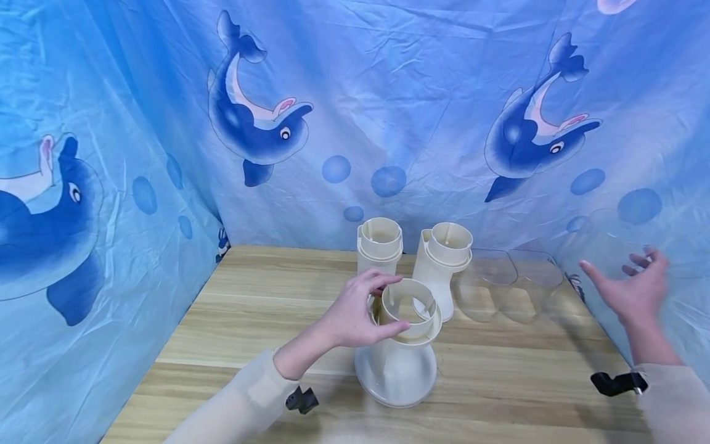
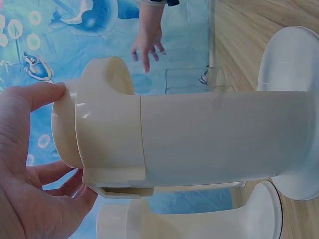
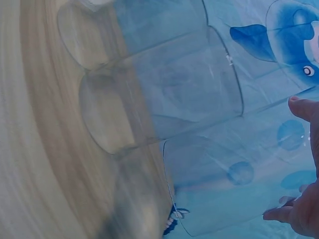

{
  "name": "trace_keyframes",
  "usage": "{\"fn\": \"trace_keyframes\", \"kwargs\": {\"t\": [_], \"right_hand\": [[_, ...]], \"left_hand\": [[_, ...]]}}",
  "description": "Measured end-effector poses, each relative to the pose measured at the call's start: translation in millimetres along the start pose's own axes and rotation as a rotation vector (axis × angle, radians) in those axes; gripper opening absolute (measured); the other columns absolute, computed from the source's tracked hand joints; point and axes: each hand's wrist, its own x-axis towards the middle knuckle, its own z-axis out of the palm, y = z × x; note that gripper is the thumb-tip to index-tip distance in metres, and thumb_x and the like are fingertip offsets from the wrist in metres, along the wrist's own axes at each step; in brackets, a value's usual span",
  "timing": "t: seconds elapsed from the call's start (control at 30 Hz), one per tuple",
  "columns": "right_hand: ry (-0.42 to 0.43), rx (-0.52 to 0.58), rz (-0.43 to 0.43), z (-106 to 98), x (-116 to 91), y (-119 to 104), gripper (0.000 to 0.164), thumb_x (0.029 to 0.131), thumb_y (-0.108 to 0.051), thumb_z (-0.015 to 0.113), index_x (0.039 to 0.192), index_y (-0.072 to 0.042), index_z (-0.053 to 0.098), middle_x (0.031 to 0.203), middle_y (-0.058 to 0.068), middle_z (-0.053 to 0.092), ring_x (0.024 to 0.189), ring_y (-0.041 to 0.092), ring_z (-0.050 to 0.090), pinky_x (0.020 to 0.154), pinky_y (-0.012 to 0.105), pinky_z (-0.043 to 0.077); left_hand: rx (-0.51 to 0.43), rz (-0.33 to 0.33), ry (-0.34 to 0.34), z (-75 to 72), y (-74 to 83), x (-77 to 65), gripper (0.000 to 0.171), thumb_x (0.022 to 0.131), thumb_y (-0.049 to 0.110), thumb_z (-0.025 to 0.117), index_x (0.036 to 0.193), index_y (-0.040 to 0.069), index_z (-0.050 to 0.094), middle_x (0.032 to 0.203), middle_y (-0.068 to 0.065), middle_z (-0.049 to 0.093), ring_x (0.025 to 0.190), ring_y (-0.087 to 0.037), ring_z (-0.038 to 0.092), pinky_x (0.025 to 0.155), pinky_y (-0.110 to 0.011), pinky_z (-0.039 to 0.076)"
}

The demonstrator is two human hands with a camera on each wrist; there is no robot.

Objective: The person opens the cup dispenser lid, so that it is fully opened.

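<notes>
My left hand (image 1: 360,308) grips the round collar at the top of an off-white plastic dispenser stand (image 2: 219,137), thumb and fingers on opposite sides of its rim. The stand is upright on its wide round base (image 1: 395,382). Off to the right, my right hand (image 1: 643,287) holds a clear plastic canister (image 3: 224,184) in the air, thumb on one side and fingers on the other. The canister is tilted and so transparent that its outline is faint. Its held end is partly outside the right wrist view.
Two similar stands, one on the left (image 1: 379,243) and one on the right (image 1: 435,277), are upright behind the gripped one. Beside them two clear canisters (image 1: 482,290) stand on the wooden table (image 1: 249,320). Blue dolphin-print cloth (image 1: 388,123) hangs around the table.
</notes>
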Motion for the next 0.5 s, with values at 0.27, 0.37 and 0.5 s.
{"fn": "trace_keyframes", "kwargs": {"t": [0.27, 0.37, 0.5], "right_hand": [[-0.065, 0.023, 0.020, 7.9, 1.2, 13.0, 0.115, 0.086, -0.054, 0.085, 0.168, -0.031, 0.008, 0.164, -0.009, 0.033, 0.151, 0.028, 0.038, 0.111, 0.031, 0.046], [-0.074, 0.016, 0.022, 11.6, -0.5, 15.4, 0.116, 0.086, -0.054, 0.085, 0.168, -0.030, 0.008, 0.171, 0.004, 0.030, 0.153, 0.031, 0.037, 0.116, 0.036, 0.046], [-0.086, 0.007, -0.004, 16.5, -2.7, 19.1, 0.116, 0.087, -0.053, 0.084, 0.168, -0.025, 0.007, 0.173, 0.014, 0.026, 0.152, 0.037, 0.037, 0.121, 0.043, 0.044]], "left_hand": [[0.005, 0.006, -0.004, -1.0, 0.7, 1.0, 0.074, 0.080, 0.034, 0.090, 0.142, 0.005, 0.065, 0.132, -0.007, 0.067, 0.108, -0.022, 0.071, 0.098, -0.036, 0.061], [0.007, 0.004, -0.005, -1.7, 1.6, 0.9, 0.073, 0.080, 0.035, 0.090, 0.142, 0.005, 0.065, 0.132, -0.007, 0.067, 0.107, -0.022, 0.071, 0.098, -0.035, 0.061], [0.004, -0.004, -0.011, -2.1, 2.4, 0.8, 0.073, 0.080, 0.034, 0.090, 0.142, 0.005, 0.065, 0.132, -0.006, 0.066, 0.108, -0.021, 0.070, 0.098, -0.034, 0.061]]}}
